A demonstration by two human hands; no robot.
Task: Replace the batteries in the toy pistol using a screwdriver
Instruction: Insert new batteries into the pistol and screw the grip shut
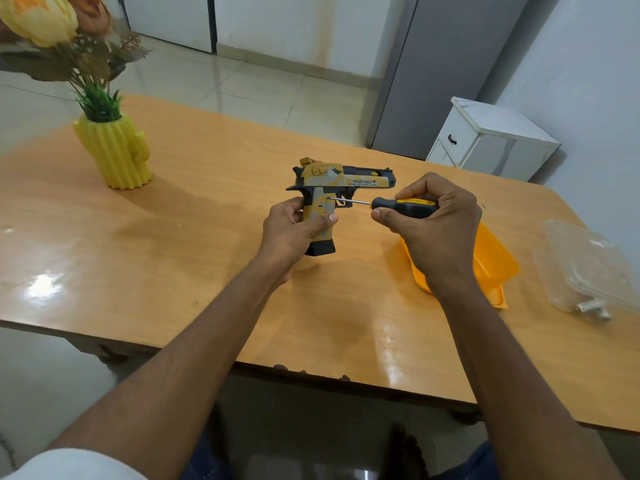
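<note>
L hand [294, 230] is clenching toy pistol [332, 199] grip upright above tabletop [207, 237], R hand [429, 216] fingers [382, 216] wrapping screwdriver [401, 205], tip meeting grip screw; keeping shaft square w/ steady push should be avoiding cam-out.

Bare table [207, 258] is lying open left of the hands. A vase [116, 152] is standing well off at far left; a tub [491, 258] is crowding the right hand [433, 220] (just beneath it), a bag [588, 268] lying beyond.

Glossy wooden table [207, 209], pale tiled floor [249, 88], white cabinet [491, 140] by the wall
</note>
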